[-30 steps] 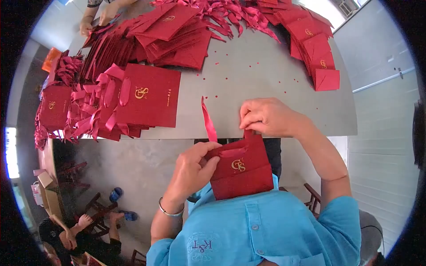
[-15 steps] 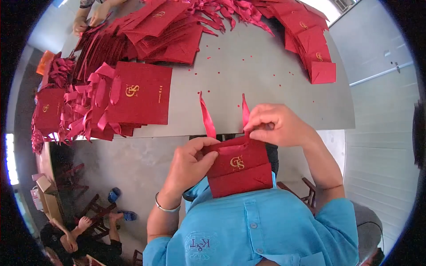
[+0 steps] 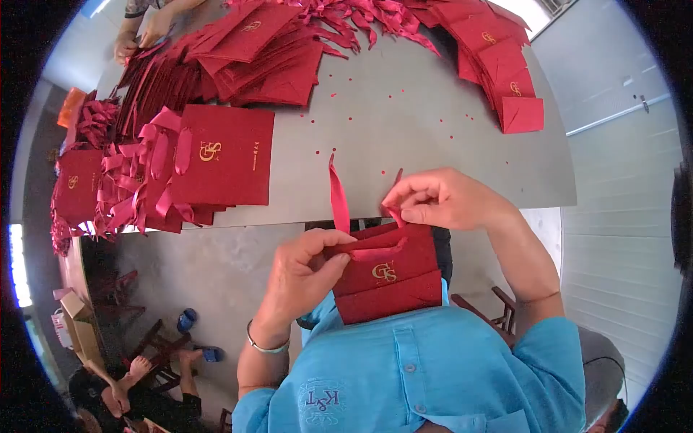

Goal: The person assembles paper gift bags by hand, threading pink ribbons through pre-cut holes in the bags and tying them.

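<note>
A small red paper gift bag [image 3: 390,289] with a gold logo rests against my blue shirt, just off the table's near edge. My left hand [image 3: 307,270] pinches the bag's upper left rim between thumb and fingers. From that side a pink ribbon [image 3: 338,195] stands up, its end loose. At the bag's upper right, my right hand [image 3: 447,198] is closed on the other ribbon [image 3: 394,215], whose tip pokes out above the fingers. The bag's mouth is slightly parted.
Finished-looking red bags with ribbons [image 3: 225,155] lie stacked at the left. More red bags [image 3: 249,68] and loose ribbons [image 3: 361,18] cover the far side. Flat bags [image 3: 498,65] overlap at the right. Another person's hands [image 3: 144,36] work at the far left of the table [image 3: 404,144].
My right hand has shifted slightly left with the right ribbon, which now bends under the fingers. The bag's mouth looks a little wider. My left hand keeps its pinch.
</note>
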`<state>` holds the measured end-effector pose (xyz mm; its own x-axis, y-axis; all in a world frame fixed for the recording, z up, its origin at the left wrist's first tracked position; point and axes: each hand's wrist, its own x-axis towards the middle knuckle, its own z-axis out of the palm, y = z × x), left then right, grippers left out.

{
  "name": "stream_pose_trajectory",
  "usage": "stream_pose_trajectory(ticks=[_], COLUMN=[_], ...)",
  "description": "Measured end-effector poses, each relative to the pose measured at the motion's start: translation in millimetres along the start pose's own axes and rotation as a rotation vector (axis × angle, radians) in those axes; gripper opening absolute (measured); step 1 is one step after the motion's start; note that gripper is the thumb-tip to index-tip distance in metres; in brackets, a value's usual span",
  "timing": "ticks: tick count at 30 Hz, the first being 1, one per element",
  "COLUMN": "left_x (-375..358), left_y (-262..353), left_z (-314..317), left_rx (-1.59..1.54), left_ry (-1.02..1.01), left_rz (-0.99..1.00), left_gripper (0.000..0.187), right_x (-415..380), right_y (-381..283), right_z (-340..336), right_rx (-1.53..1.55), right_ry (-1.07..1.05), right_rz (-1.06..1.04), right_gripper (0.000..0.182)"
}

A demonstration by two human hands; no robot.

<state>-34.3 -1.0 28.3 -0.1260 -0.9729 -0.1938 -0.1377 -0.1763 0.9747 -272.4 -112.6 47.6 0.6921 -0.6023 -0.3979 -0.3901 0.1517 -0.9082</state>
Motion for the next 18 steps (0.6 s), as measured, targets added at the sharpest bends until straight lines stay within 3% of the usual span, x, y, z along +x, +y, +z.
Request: stream_pose_trajectory(ticks=[6,18], left_x=[3,5], left_y=[1,-9], left_z=[3,-2], left_rx=[0.015,0.027], left_ry=[-0.015,-0.029], left_rz=[-0.008,0.041], left_gripper=[0.02,0.02], right_x=[14,18], right_y=[9,13], right_z=[3,18], right_rx=[0.26,0.153], right_ry=[-0.066,0.307], right_rz=[-0.074,0.01], right_gripper=[0.032,0.029])
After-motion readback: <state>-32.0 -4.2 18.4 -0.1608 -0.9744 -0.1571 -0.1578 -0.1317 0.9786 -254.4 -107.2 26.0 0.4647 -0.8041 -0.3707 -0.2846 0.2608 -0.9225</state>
